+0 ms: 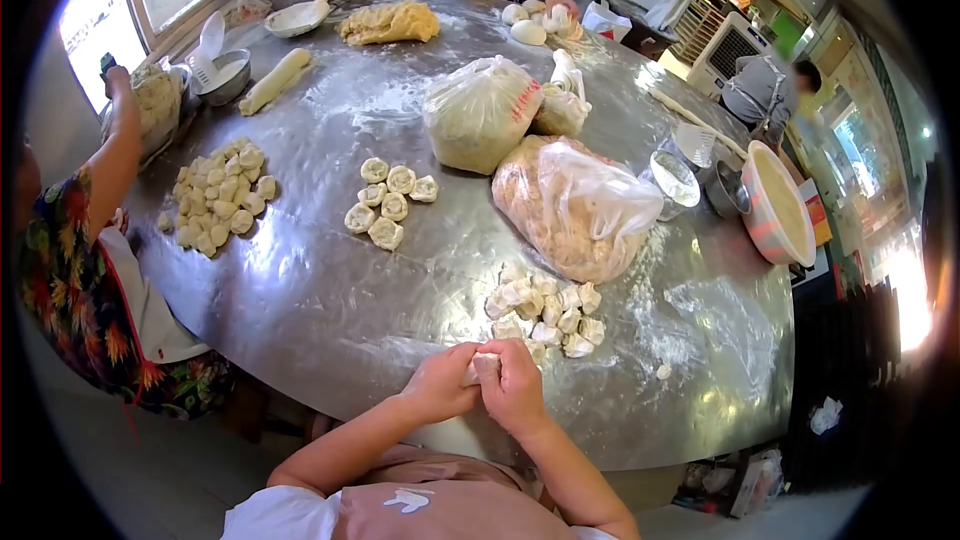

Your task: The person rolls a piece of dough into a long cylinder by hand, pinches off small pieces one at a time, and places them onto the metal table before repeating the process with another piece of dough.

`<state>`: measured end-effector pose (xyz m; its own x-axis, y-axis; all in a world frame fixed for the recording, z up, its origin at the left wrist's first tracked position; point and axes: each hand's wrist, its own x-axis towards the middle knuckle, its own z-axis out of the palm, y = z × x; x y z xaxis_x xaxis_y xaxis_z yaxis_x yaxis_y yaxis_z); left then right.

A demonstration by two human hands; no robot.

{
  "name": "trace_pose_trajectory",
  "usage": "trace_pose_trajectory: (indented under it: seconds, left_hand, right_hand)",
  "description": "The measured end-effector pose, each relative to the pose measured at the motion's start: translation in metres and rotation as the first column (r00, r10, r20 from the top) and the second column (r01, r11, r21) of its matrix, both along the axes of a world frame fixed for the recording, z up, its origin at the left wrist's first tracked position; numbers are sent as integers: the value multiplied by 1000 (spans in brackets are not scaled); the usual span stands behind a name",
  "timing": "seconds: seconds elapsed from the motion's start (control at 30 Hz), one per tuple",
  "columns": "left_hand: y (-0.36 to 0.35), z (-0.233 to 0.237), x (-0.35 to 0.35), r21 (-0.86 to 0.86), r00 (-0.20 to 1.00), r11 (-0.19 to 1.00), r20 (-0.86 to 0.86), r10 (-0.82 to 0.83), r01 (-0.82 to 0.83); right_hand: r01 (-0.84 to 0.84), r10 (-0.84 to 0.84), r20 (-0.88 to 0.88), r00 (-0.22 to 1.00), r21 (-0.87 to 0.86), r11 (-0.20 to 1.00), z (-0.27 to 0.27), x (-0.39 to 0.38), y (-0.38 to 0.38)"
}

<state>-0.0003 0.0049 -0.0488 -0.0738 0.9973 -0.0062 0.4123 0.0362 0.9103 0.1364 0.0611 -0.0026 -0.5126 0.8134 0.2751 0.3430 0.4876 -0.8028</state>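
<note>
left hand (443, 380) and right hand (512, 385) with fingers closed around a small dough piece (482, 368) at the near edge of the metal table (400, 285), floury dough chunks (545, 310) just beyond, filled plastic bag (580, 205) farther off, flattened dough rounds (388, 202) to the left

The metal table (330, 310) carries dough pieces (385, 202), filled plastic bags (480, 115), bowls (228, 75), a dough log (277, 81) and scattered flour (715, 325).
</note>
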Motion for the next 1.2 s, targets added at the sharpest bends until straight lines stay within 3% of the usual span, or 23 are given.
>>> trace_pose_trajectory:
  seconds: [0.1, 0.23, 0.33, 0.43, 0.53, 0.57, 0.6, 0.7, 0.8, 0.83, 0.93, 0.97, 1.07, 1.17, 1.2]
  left_hand:
    - [-3, 14, 0, -30, 999, 999, 39, -9, 10]
    - [-2, 20, 1, -83, 996, 994, 60, -64, 69]
    - [-4, 14, -1, -112, 992, 987, -18, -121, 118]
    - [-6, 27, -2, -45, 996, 995, 24, -85, 86]
    - [-15, 50, -1, 93, 919, 948, 233, -319, 306]
    - [-16, 61, 1, 2, 911, 934, 221, -349, 357]
    - [-15, 58, 1, -15, 948, 960, 167, -272, 278]
    - [0, 35, -2, -106, 996, 990, -11, -92, 90]
    - [1, 33, -5, -75, 998, 997, 62, 20, -15]
    - [3, 31, -8, -115, 999, 992, 1, -48, 47]
    - [4, 24, -10, 125, 999, 992, 33, -7, 2]
    - [3, 27, -11, -6, 980, 1000, 197, -22, 23]
    - [-1, 16, -14, 107, 985, 994, 166, -50, 32]
    - [-5, 30, -17, 107, 991, 986, -55, -120, 125]
    - [-6, 29, -15, 40, 996, 996, -34, -79, 80]
  right_hand:
    - [-18, 26, -37, 999, 215, 976, -4, -2, 0]
    - [19, -22, 16, 1000, 197, 980, 5, -2, -4]
    - [72, -74, 5, 997, 201, 977, -3, -3, 0]
    - [121, -122, -12, 992, 254, 960, -18, -3, 17]
    - [205, -252, 77, 965, 380, 902, -31, 4, 53]
    - [230, -279, 138, 950, 291, 928, -30, 12, 57]
    - [233, -277, 216, 936, 210, 949, -19, 16, 60]
    - [102, -167, 132, 977, 397, 912, 7, 9, 53]
    - [46, -62, 70, 996, 212, 976, -2, 11, 42]
    - [10, -24, 53, 998, 238, 971, -2, 8, 34]
    - [-139, 139, 36, 990, 15, 990, -3, -3, 4]
    - [-196, 201, 62, 978, -79, 977, -4, -3, 0]
    - [-179, 183, 22, 983, -101, 979, -1, -4, -1]
    - [-76, 77, 17, 997, -84, 994, 2, -3, -2]
    - [-63, 63, -3, 998, -47, 997, 3, -4, -2]
